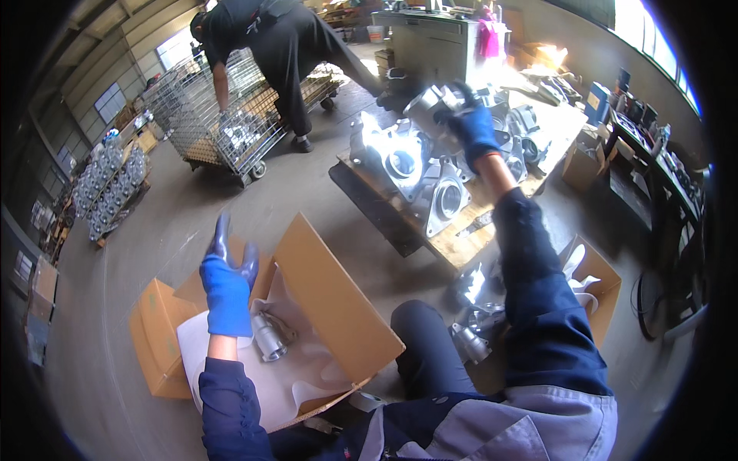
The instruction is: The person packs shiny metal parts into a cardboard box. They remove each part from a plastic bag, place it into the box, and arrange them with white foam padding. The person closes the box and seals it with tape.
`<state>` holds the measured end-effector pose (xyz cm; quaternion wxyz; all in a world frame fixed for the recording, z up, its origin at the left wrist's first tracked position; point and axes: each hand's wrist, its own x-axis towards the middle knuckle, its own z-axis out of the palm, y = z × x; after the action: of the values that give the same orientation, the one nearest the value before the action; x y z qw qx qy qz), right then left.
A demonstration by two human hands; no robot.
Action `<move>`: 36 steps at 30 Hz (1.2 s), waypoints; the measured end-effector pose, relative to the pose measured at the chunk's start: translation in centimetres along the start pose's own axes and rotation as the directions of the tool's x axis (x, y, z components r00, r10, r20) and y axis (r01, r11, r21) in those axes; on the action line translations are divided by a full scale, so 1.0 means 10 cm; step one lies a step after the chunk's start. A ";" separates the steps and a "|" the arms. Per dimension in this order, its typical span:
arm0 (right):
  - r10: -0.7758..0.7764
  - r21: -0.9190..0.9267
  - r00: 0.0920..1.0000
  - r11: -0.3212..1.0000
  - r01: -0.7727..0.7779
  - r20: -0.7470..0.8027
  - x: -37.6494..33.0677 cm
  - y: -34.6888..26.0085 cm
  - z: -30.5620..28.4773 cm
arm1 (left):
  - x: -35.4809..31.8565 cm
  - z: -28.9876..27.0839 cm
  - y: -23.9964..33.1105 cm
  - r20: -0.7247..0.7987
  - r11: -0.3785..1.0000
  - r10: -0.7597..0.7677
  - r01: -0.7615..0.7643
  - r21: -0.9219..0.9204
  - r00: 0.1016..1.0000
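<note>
My left hand [227, 286], in a blue glove with a dark coated palm, is raised over an open cardboard box [332, 296]. Its fingers and thumb are spread, and nothing is in them. Inside the box a silver flanged metal fitting [270, 338] lies on white wrapping sheet [306, 367]. My right hand [472, 129], gloved too, is stretched out over a low wooden table. Its fingers grip a grey metal casting [430, 109], somewhat blurred. Shiny castings with round bores, such as a flanged casting [444, 198], crowd the wooden tabletop [453, 244] beneath.
More metal fittings [470, 342] lie on the floor by my knee, beside another box [607, 296] at right. A person [269, 46] bends over a wire cage cart [219, 131] at far left. Stacked metal parts [108, 188] stand behind. A dark workbench [653, 157] lines the right wall.
</note>
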<state>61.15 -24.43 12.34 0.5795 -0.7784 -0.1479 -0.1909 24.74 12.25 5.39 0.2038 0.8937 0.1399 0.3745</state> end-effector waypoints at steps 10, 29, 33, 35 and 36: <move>-0.699 0.787 0.550 0.606 0.116 0.458 -0.95 -1.58 -0.34 | 0.50 -0.40 1.77 -0.083 0.324 0.919 -0.617 0.717 0.386; -0.480 0.574 0.428 0.810 -0.119 0.766 -3.03 -1.99 0.17 | -1.39 -1.55 1.40 -0.045 -0.426 -0.390 -0.223 -0.877 0.920; -0.534 0.546 0.407 0.832 0.098 0.741 -3.48 -1.75 0.09 | -1.54 -1.61 1.22 -0.175 -0.799 -0.165 -0.235 -0.554 0.971; -0.549 0.524 0.353 0.834 0.171 0.758 -3.62 -1.77 0.08 | -1.58 -1.80 1.27 -0.208 -0.724 -0.211 -0.296 -0.623 0.955; -0.514 0.491 0.341 0.857 0.159 0.787 -3.67 -1.76 0.07 | -1.57 -1.86 1.31 -0.214 -0.658 -0.254 -0.331 -0.677 0.943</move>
<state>20.81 -19.05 9.86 0.4748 -0.5988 -0.6233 0.1659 1.83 -0.77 13.73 0.8487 0.1021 -0.2994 0.4239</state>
